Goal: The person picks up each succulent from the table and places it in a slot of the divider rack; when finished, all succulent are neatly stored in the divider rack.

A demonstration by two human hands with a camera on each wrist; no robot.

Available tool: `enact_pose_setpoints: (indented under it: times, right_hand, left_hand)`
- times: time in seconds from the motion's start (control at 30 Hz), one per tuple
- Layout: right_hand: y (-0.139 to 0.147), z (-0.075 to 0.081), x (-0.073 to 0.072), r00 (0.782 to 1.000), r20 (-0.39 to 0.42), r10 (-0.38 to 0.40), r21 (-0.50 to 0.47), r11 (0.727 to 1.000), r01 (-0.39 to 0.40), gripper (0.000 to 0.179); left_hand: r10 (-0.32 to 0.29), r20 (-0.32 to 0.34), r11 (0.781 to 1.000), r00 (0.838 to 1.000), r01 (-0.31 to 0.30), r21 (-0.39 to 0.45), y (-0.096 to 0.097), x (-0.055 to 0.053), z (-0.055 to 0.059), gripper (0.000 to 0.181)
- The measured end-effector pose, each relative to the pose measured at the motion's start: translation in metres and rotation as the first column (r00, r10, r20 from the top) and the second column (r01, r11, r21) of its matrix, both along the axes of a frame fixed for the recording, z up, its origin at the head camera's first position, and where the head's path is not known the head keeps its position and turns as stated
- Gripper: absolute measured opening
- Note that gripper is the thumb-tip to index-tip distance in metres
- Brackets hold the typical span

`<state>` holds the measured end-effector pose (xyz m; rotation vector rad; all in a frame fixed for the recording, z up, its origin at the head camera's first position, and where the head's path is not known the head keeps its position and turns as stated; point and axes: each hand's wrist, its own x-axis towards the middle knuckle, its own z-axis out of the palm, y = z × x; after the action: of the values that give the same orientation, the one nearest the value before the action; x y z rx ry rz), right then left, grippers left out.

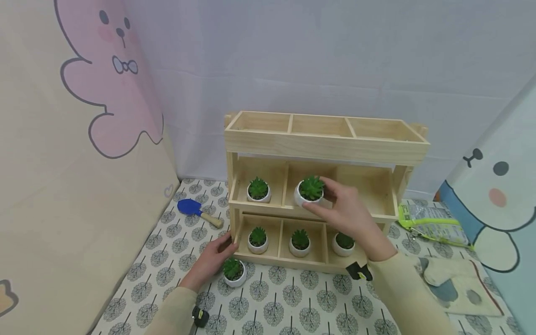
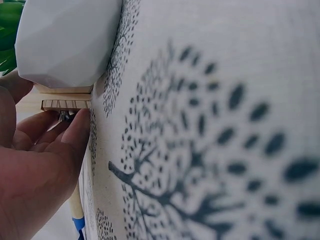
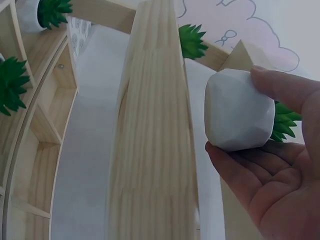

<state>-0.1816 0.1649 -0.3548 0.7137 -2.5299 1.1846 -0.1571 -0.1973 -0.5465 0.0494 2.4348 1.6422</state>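
My right hand [image 1: 349, 211] pinches the white pot of a green potted succulent [image 1: 311, 190] between thumb and fingers, at the middle compartment of the second tier. The right wrist view shows that faceted pot [image 3: 239, 111] tilted, its leaves partly hidden. At the lower left corner of the wooden shelf [image 1: 326, 146], my left hand [image 1: 212, 256] grips the side board, thumb on one face and fingers on the other. Just in front of that hand, another potted succulent [image 1: 234, 272] stands on the patterned cloth. The left wrist view shows its white pot [image 2: 67, 42] close to the thumb.
One potted succulent [image 1: 258, 190] sits in the second tier's left compartment. Three more fill the bottom tier, the rightmost [image 1: 343, 243] partly behind my right arm. A blue trowel [image 1: 196, 209] lies left of the shelf; a green-edged bag [image 1: 435, 225] and a cloth glove [image 1: 460, 286] lie right.
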Motion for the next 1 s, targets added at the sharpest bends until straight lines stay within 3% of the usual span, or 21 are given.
enact_pose_setpoints:
  times: [0.2, 0.4, 1.0]
  right_hand:
    - [0.002, -0.002, -0.013, 0.993, 0.081, -0.08, 0.042, 0.996, 0.077, 0.059]
    - [-0.001, -0.006, -0.022, 0.984, 0.067, -0.163, 0.157, 0.976, 0.151, 0.06]
    - [-0.017, -0.007, -0.033, 0.974, 0.097, -0.203, 0.185, 0.966, 0.183, 0.058]
  left_hand:
    - [0.003, 0.003, 1.0, 1.0, -0.003, -0.007, 0.001, -0.001, 0.0, 0.067]
    - [0.005, -0.003, 1.0, 1.0, -0.005, -0.013, 0.001, -0.002, -0.001, 0.067]
    - [0.015, -0.001, 1.0, 1.0, -0.015, -0.008, 0.002, -0.001, -0.001, 0.067]
